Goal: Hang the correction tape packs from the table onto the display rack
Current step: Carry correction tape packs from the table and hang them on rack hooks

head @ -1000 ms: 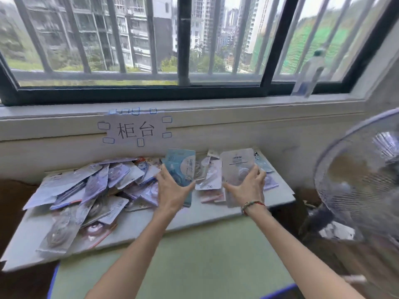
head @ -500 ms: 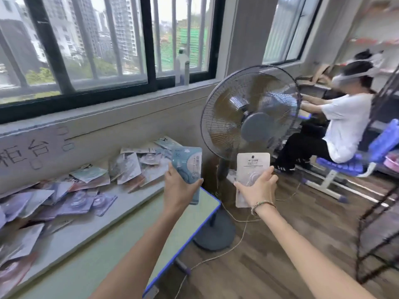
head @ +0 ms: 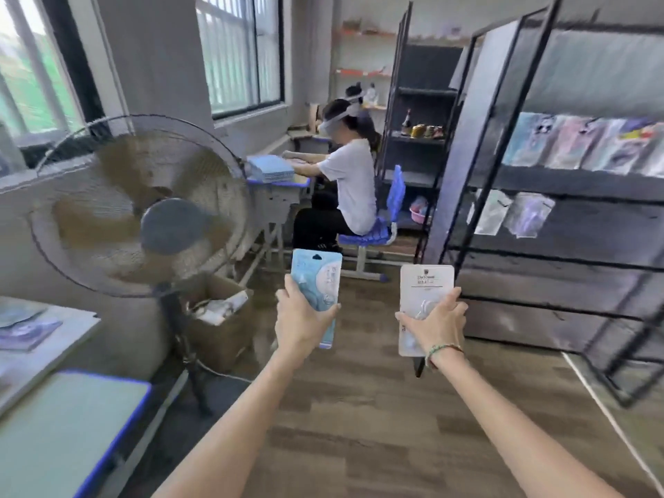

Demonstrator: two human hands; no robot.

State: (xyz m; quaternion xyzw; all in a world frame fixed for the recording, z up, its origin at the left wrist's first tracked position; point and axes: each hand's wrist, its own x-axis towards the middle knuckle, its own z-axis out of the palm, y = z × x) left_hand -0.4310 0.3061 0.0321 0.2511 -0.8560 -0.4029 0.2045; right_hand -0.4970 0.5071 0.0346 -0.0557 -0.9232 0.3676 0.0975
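My left hand (head: 301,319) grips a light blue correction tape pack (head: 318,278) upright by its lower part, out over the wooden floor. To its right, my right hand (head: 433,323) grips a white correction tape pack (head: 426,285), also upright. The black display rack (head: 560,195) stands ahead on the right, with several packs (head: 510,215) hanging on its rows. A corner of the table (head: 46,339) with a few packs on it shows at the far left.
A standing fan (head: 143,210) is close on the left, with a cardboard box (head: 215,318) behind its pole. A green desk (head: 64,433) sits at lower left. A person in white sits at a desk (head: 278,188) further back. Open wooden floor lies ahead.
The view has swung right from the table to the room and the rack. Both hands lifted their packs off the table and carry them in front of me.
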